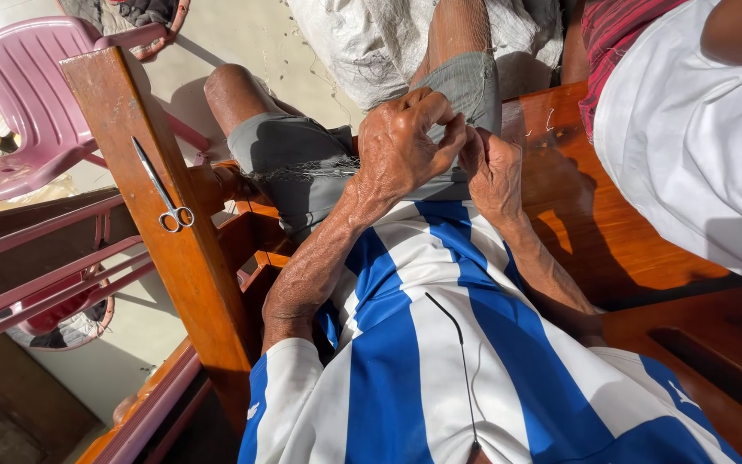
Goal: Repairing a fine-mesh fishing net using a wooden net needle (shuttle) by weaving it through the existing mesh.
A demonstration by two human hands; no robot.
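Head view: left hand (401,146) and right hand (491,172) meet, fingertips pinched together on fine netting (302,169) across the lap. Grip tight. Scissors (165,189) hang unused, left of grip. Progress unclear; netting work in hand.

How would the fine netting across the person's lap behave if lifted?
The netting looks like thin, open mesh draped over the shorts, so probably floppy and light. Both hands pinch it closely; it likely snags easily. The scissors look rigid by contrast.
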